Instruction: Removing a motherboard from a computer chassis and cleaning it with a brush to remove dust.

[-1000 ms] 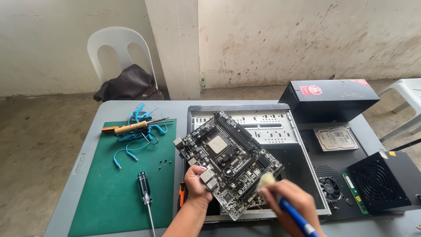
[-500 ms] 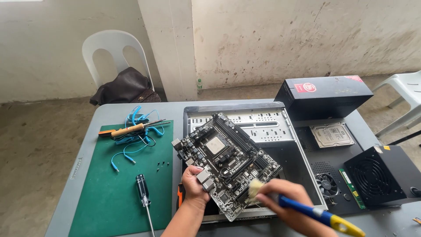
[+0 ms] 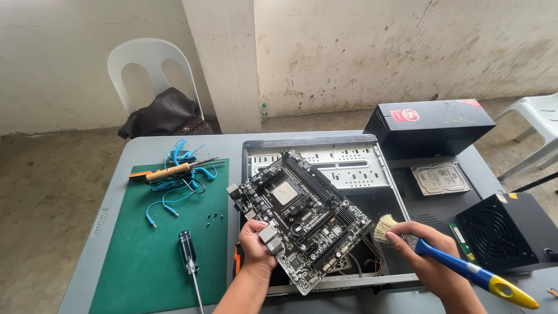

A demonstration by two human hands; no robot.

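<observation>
over the open computer case point(image 3: 372, 168) on the grey table point(image 3: 116, 174), the left hand point(image 3: 256, 247) is closed on the near edge of the motherboard point(image 3: 299, 218), holding it tilted above the case. right hand point(image 3: 427, 261) is wrapped around a blue and yellow brush point(image 3: 465, 268), bristles just off the board's right corner. a screwdriver point(image 3: 189, 261) lies on the green mat point(image 3: 157, 256), with a black power supply point(image 3: 508, 229) at the far right.

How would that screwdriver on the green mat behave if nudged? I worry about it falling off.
The screwdriver probably rolls easily: round handle, thin shaft, lying flat. The green mat likely adds grip, slowing it. It looks rigid, not fragile.
</observation>
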